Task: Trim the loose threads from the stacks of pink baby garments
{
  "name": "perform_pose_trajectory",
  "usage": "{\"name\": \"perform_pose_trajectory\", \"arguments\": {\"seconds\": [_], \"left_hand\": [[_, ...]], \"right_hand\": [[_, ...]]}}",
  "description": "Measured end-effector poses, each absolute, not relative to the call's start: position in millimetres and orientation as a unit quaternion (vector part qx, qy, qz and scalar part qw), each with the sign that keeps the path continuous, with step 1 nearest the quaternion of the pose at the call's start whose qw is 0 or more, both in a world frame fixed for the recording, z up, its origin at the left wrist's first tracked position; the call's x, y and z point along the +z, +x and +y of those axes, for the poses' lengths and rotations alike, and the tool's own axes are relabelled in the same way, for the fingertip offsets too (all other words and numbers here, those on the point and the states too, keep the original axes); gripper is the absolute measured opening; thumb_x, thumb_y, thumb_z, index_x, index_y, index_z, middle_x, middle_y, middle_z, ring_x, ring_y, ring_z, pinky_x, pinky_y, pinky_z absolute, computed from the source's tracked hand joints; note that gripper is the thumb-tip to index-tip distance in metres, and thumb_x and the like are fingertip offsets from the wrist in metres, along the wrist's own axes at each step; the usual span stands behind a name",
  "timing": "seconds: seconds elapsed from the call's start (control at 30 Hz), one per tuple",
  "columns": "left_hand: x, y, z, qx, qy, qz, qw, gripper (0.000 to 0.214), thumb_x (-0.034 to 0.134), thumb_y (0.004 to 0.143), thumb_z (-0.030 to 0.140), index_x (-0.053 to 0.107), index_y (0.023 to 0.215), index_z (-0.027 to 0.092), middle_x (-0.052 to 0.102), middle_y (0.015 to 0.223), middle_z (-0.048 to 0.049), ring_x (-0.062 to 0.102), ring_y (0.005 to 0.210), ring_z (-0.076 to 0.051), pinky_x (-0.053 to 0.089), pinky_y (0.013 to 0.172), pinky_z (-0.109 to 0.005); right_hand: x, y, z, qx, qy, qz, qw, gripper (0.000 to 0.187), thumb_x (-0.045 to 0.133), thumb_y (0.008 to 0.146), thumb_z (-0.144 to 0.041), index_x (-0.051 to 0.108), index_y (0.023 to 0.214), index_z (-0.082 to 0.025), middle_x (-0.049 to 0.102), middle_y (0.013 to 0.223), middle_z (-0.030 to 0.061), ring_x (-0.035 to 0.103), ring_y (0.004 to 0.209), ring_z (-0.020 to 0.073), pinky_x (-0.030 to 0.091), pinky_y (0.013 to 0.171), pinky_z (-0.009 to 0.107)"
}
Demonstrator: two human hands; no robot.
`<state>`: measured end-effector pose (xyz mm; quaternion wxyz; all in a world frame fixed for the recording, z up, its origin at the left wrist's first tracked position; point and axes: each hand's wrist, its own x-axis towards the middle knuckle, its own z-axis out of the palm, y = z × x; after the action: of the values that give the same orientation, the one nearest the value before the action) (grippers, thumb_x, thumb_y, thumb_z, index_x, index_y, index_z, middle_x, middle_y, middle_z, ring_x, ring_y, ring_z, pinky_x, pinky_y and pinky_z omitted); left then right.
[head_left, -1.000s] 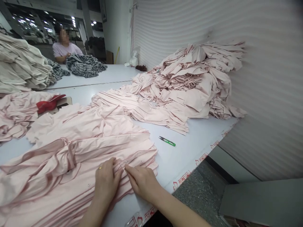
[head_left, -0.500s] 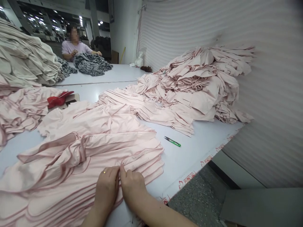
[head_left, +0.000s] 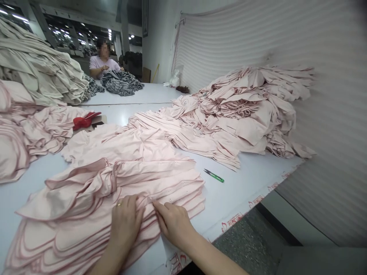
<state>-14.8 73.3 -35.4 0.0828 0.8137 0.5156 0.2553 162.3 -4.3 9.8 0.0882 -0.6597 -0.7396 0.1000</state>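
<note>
the left hand (head_left: 126, 221), a ring on one finger, lies on a layered stack of pale pink button-front shirts (head_left: 114, 179), its fingertips hidden in the folds, so i cannot tell whether it grips the cloth. the right hand (head_left: 173, 223) sits just beside it, unclenched, with its fingers stretched out and their tips on the stack's buttoned edge. the stack spreads out ahead of and left of both hands on the white table (head_left: 246, 183). right of the hands lie green-handled thread snips (head_left: 214, 176). farther ahead, a large heap of pink shirts (head_left: 243, 110) sits against a ribbed white wall (head_left: 258, 34). beyond, a co-worker (head_left: 104, 63) handles striped fabric (head_left: 120, 82).
</note>
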Motion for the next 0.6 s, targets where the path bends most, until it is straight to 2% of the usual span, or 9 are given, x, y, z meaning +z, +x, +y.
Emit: {"name": "perform_pose_trajectory", "arguments": {"seconds": [0.1, 0.2, 0.3, 0.47, 0.6], "left_hand": [[-31.5, -42.6, 64.3, 0.229, 0.817, 0.521, 0.089, 0.019, 0.049, 0.088, 0.031, 0.063, 0.079, 0.022, 0.067, 0.078, -0.0036, 0.061, 0.076, -0.023, 0.045, 0.068, -0.036], [-31.3, -51.5, 64.0, 0.272, 0.815, 0.492, 0.140, 0.022, 0.044, 0.093, 0.030, 0.063, 0.085, 0.023, 0.070, 0.082, -0.0015, 0.063, 0.078, -0.019, 0.048, 0.072, -0.033], [-36.6, -48.0, 63.2, 0.306, 0.817, 0.474, 0.118, 0.023, 0.041, 0.095, 0.028, 0.063, 0.090, 0.022, 0.071, 0.082, -0.0012, 0.064, 0.076, -0.018, 0.048, 0.070, -0.031], [-46.4, -48.1, 52.5, 0.304, 0.845, 0.437, 0.038, 0.021, 0.044, 0.093, 0.023, 0.065, 0.095, 0.021, 0.069, 0.081, -0.0026, 0.062, 0.075, -0.019, 0.047, 0.070, -0.032], [-39.7, -46.9, 58.1, 0.279, 0.815, 0.497, 0.107, 0.016, 0.050, 0.090, 0.024, 0.064, 0.083, 0.022, 0.070, 0.077, -0.0008, 0.064, 0.073, -0.018, 0.047, 0.069, -0.029]], "right_hand": [[6.6, 155.3, -11.4, 0.125, -0.620, -0.765, 0.126, 0.042, 0.049, 0.092, -0.019, 0.054, 0.133, -0.026, 0.072, 0.095, 0.0045, 0.068, 0.080, 0.0204, 0.043, 0.065, 0.027], [6.1, 141.8, -13.7, 0.129, -0.596, -0.780, 0.143, 0.041, 0.050, 0.090, -0.019, 0.056, 0.130, -0.026, 0.071, 0.092, 0.0035, 0.068, 0.077, 0.0195, 0.043, 0.063, 0.027], [0.2, 117.2, -4.6, 0.095, -0.601, -0.786, 0.111, 0.046, 0.054, 0.088, -0.019, 0.053, 0.133, -0.023, 0.071, 0.088, 0.0061, 0.067, 0.073, 0.0223, 0.044, 0.060, 0.029], [-14.8, 89.0, 7.8, 0.021, -0.643, -0.765, 0.030, 0.049, 0.056, 0.083, -0.008, 0.054, 0.132, -0.008, 0.069, 0.080, 0.0138, 0.067, 0.067, 0.0249, 0.045, 0.057, 0.032], [-4.6, 108.3, -5.5, 0.038, -0.582, -0.811, 0.035, 0.053, 0.056, 0.083, -0.010, 0.051, 0.136, -0.015, 0.069, 0.086, 0.0104, 0.067, 0.071, 0.0251, 0.046, 0.059, 0.032]]}}
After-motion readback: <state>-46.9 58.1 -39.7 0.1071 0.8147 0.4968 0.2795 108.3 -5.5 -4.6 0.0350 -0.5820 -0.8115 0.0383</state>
